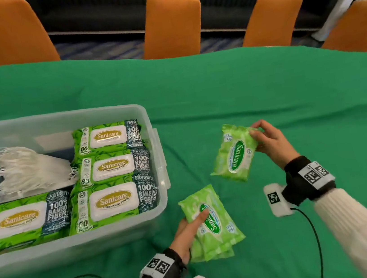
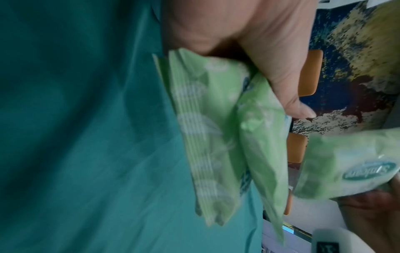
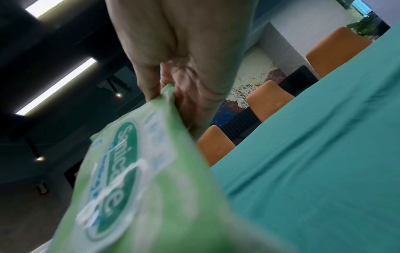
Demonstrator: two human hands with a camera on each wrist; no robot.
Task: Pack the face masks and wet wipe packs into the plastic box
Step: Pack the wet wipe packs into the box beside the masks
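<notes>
meeting or conference room

the setting is an office-type meeting room. a long table [image 1: 241, 88] is covered edge to edge with a green cloth. a row of identical orange upholstered chairs [image 1: 171, 25] stands along its far side, pushed close to the edge. behind the chairs runs a dark ribbed bench or sofa [image 1: 94, 12] against the wall. the floor between is patterned blue carpet [image 1: 104, 49]. the right wrist view shows a dark ceiling with long recessed light strips [image 3: 58, 87] and small spotlights. a large abstract mural [image 2: 355, 56] in blue, yellow and white covers one wall. a potted plant [image 3: 365, 25] stands in a corner.
</notes>
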